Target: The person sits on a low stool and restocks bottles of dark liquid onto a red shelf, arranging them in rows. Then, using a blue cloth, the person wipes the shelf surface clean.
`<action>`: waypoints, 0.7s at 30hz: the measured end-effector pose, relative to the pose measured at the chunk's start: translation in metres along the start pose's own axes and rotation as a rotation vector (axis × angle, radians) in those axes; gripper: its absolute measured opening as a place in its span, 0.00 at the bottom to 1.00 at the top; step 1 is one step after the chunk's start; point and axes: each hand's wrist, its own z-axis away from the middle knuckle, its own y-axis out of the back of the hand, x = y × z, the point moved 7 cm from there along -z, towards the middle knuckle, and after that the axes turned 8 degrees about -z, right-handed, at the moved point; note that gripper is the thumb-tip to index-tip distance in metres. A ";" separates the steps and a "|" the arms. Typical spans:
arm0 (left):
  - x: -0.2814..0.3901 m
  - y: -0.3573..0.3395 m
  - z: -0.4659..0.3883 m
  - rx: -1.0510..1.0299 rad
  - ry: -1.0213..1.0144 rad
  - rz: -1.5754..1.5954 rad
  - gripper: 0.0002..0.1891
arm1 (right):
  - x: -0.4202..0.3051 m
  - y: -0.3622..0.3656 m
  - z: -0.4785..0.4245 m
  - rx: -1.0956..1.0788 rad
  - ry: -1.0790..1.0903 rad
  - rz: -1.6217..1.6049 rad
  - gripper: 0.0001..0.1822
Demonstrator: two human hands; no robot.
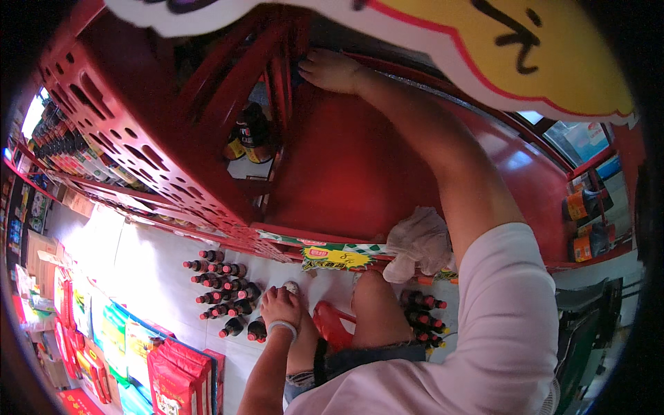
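Observation:
My right hand (329,71) reaches deep into a red metal shelf unit, at the back left corner of a red shelf board (353,166). Its fingers point left, close to the upright; a small dark blue patch shows below them, and whether they hold anything is hidden. My left hand (281,307) rests on my left knee with nothing in it, fingers a little apart. A crumpled greyish cloth (419,241) hangs over the front edge of the board, beside my right upper arm. Next to it, a yellow price tag (337,258) with writing is fixed to that edge.
Several dark bottles with red caps (223,285) stand on the floor left of my legs; more bottles (423,314) are at the right. A perforated red side panel (135,140) borders the shelf. Red packages (179,373) stand lower left. A yellow sign (550,57) overhangs the top.

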 end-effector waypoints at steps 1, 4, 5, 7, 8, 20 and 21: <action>0.001 0.000 -0.001 -0.006 0.005 0.009 0.19 | 0.001 0.003 0.007 0.100 0.014 -0.042 0.21; 0.002 0.008 0.000 0.004 0.004 0.003 0.18 | 0.020 0.012 0.036 0.323 -0.096 -0.451 0.22; 0.000 0.008 0.001 0.005 0.008 0.000 0.18 | 0.023 0.011 0.043 0.336 -0.162 -0.569 0.22; -0.002 0.009 -0.001 0.015 0.010 -0.003 0.18 | 0.030 0.012 0.058 0.333 -0.299 -0.729 0.23; -0.005 0.006 -0.002 0.011 0.015 0.015 0.18 | 0.029 0.008 0.056 0.288 -0.377 -0.718 0.24; 0.013 0.005 -0.002 0.017 -0.025 0.019 0.18 | -0.018 0.005 0.049 0.191 -0.414 -0.975 0.21; 0.011 0.005 -0.002 0.011 -0.016 0.009 0.18 | -0.036 0.023 0.050 0.121 -0.359 -1.118 0.19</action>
